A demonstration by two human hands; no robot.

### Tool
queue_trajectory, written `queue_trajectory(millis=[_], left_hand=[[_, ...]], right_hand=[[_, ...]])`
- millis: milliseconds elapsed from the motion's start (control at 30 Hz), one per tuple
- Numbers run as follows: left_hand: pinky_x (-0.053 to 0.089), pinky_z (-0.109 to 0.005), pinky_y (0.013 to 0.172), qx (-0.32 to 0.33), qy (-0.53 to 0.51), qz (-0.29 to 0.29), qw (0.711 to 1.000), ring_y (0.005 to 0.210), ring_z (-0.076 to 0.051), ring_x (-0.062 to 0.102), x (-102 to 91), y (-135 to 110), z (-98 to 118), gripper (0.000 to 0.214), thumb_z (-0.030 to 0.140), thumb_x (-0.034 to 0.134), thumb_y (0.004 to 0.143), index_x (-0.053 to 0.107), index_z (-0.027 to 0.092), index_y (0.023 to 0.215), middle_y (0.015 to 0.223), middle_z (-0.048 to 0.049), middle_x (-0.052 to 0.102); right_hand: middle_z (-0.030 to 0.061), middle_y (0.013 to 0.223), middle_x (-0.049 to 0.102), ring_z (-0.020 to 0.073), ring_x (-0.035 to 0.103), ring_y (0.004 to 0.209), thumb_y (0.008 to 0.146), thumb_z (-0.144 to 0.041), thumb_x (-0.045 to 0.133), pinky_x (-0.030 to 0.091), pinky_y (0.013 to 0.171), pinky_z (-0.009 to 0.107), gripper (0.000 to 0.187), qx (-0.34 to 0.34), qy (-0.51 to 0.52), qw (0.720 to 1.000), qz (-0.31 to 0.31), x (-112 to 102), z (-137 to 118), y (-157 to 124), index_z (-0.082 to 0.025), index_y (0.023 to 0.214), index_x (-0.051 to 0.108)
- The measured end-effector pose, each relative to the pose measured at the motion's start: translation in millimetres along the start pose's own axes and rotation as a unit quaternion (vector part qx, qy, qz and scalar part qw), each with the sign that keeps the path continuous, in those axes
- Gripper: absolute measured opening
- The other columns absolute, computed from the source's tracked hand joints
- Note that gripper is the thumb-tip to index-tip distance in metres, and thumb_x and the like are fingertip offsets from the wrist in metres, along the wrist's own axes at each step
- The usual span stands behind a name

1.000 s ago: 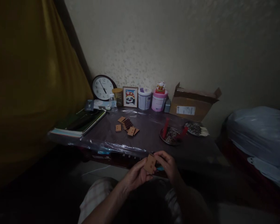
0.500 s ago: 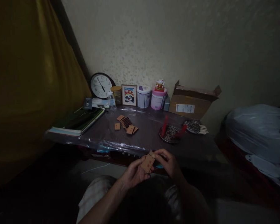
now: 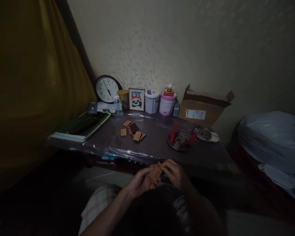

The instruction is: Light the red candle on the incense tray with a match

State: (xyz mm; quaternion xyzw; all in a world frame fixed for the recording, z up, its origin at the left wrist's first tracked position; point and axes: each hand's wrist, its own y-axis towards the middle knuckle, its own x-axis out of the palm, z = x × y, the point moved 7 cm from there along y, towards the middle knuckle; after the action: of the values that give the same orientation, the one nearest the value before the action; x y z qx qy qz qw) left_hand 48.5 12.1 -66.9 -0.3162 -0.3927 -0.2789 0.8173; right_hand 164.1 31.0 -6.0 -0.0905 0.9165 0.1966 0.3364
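Observation:
Above my lap, in front of the table's near edge, my left hand (image 3: 143, 183) grips a small tan cardboard matchbox (image 3: 155, 173) with reddish marks on its face. The fingers and thumb of my right hand (image 3: 174, 173) pinch its upper end, where a short piece of the inner tray shows. What lies inside the box is hidden. A loose pile of similar matchboxes (image 3: 137, 136) lies on the table, some standing on edge with dark brown sides up. One single matchbox (image 3: 123, 132) lies flat at the left of the pile.
Plastic film covers the table (image 3: 147, 146). Right of the pile, a round plate (image 3: 179, 148) holds red sticks and dark bits; another plate (image 3: 203, 133) has pale sticks. Behind stand a clock (image 3: 106, 89), picture frame (image 3: 137, 99), tubs (image 3: 152, 102) and cardboard box (image 3: 201, 106). Books (image 3: 82, 127) lie left.
The tray end at the top of the matchbox sticks out less than before. My right hand has shifted slightly left and down, still at that end. The pile has not changed.

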Motion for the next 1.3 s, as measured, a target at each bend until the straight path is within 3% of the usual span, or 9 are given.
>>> queue_trajectory(millis=[333, 567, 700, 867, 1067, 1300], left_hand=[[0.042, -0.023, 0.054, 0.026, -0.001, -0.009, 1.000, 0.067, -0.015, 0.062, 6.6, -3, 5, 0.041, 0.030, 0.049, 0.083, 0.048, 0.020, 0.123, 0.083, -0.0063, 0.065], [0.041, -0.023, 0.055, 0.049, -0.010, -0.029, 0.998, 0.072, -0.017, 0.063, 10.7, -4, 10, 0.048, 0.028, 0.048, 0.083, 0.040, 0.025, 0.130, 0.088, -0.0070, 0.065], [0.043, -0.026, 0.060, 0.058, -0.005, -0.042, 0.997, 0.075, -0.017, 0.063, 13.6, -5, 12, 0.048, 0.027, 0.046, 0.085, 0.037, 0.026, 0.132, 0.091, -0.0071, 0.064], [0.045, -0.028, 0.063, 0.070, -0.009, -0.051, 0.996, 0.078, -0.018, 0.063, 18.5, -8, 15, 0.046, 0.025, 0.046, 0.085, 0.039, 0.027, 0.130, 0.093, -0.0060, 0.063], [0.046, -0.030, 0.066, 0.091, -0.016, -0.063, 0.994, 0.079, -0.018, 0.063, 22.0, -9, 18, 0.042, 0.023, 0.043, 0.086, 0.041, 0.027, 0.127, 0.095, -0.0061, 0.063], [0.045, -0.030, 0.067, 0.104, -0.035, -0.057, 0.992, 0.078, -0.018, 0.064, 20.1, -8, 21, 0.045, 0.023, 0.046, 0.084, 0.039, 0.028, 0.128, 0.092, -0.0055, 0.065]], right_hand=[[0.0028, 0.090, 0.054, 0.0151, 0.055, 0.084, 0.093, -0.022, 0.038, 0.042, 0.079, 0.027, 0.018, -0.022, -0.020, 1.000, 0.003, 1, -7, 0, -0.022, 0.084, 0.054], [0.0025, 0.079, 0.058, 0.0163, 0.056, 0.074, 0.089, -0.025, 0.040, 0.043, 0.070, 0.027, 0.016, 0.072, -0.003, 0.996, 0.047, -10, 9, 0, -0.023, 0.079, 0.053], [0.0009, 0.070, 0.060, 0.0165, 0.060, 0.067, 0.088, -0.029, 0.039, 0.044, 0.064, 0.027, 0.016, 0.110, 0.031, 0.991, 0.066, -15, 14, -1, -0.022, 0.080, 0.052], [0.0015, 0.076, 0.061, 0.0172, 0.062, 0.068, 0.085, -0.037, 0.045, 0.047, 0.064, 0.027, 0.019, 0.111, 0.129, 0.979, 0.114, -23, 10, -1, -0.022, 0.080, 0.056], [0.0028, 0.080, 0.062, 0.0149, 0.061, 0.067, 0.086, -0.034, 0.046, 0.050, 0.065, 0.026, 0.022, 0.075, 0.148, 0.981, 0.102, -20, 1, 1, -0.022, 0.084, 0.063], [0.0052, 0.091, 0.065, 0.0186, 0.066, 0.076, 0.078, -0.038, 0.058, 0.052, 0.071, 0.029, 0.021, 0.108, 0.191, 0.968, 0.121, -20, 4, 0, -0.021, 0.089, 0.065]])
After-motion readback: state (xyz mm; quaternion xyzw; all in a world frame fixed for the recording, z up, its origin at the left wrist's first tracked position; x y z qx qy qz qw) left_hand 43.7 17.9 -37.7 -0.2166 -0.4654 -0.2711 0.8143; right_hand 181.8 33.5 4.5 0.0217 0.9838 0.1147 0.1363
